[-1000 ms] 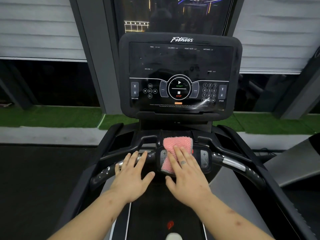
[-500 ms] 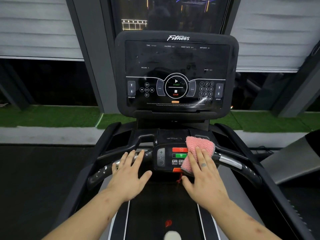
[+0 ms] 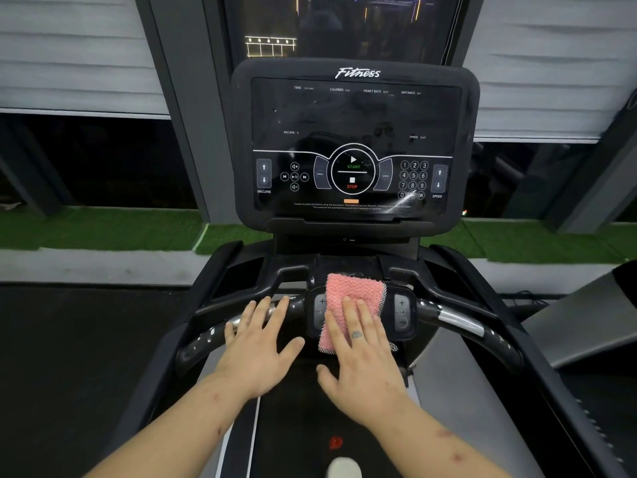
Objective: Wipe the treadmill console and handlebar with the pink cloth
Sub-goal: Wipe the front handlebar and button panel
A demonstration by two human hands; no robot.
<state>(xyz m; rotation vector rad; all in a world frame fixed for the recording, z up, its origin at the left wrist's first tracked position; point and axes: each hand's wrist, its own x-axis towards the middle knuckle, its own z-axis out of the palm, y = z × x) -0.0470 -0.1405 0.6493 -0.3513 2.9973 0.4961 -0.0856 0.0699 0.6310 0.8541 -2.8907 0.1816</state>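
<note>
Nothing is gripped by the left hand (image 3: pixel 256 350): its fingers are laid out straight and slightly spread, and their tips are rested on the left stretch of the handlebar (image 3: pixel 203 343), just beside the button panel (image 3: pixel 401 312) at the bar's middle. The pink cloth (image 3: pixel 355 298) is laid over the middle of that panel, between two columns of keys marked with a plus, and both columns are left uncovered. The cloth is pressed flat by the right hand (image 3: pixel 362 360). The fingers are held straight and close together on its lower half, while the thumb is splayed out to the left, off the cloth. The cloth is pinned under the fingers, not pinched or bunched. Its upper half is left showing beyond the fingertips. A silver band is seen on the right stretch of the bar, well apart from both hands.

Above the bar, the console (image 3: pixel 355 143) is mounted upright, well clear of both hands. Its screen is dark. Incline arrows are set at its left, START and STOP keys at its centre, and a number pad and speed arrows at its right. A pale streak is seen near the lower right corner. Below the hands, the belt (image 3: pixel 293 426) is marked with a red spot (image 3: pixel 336 442).
</note>
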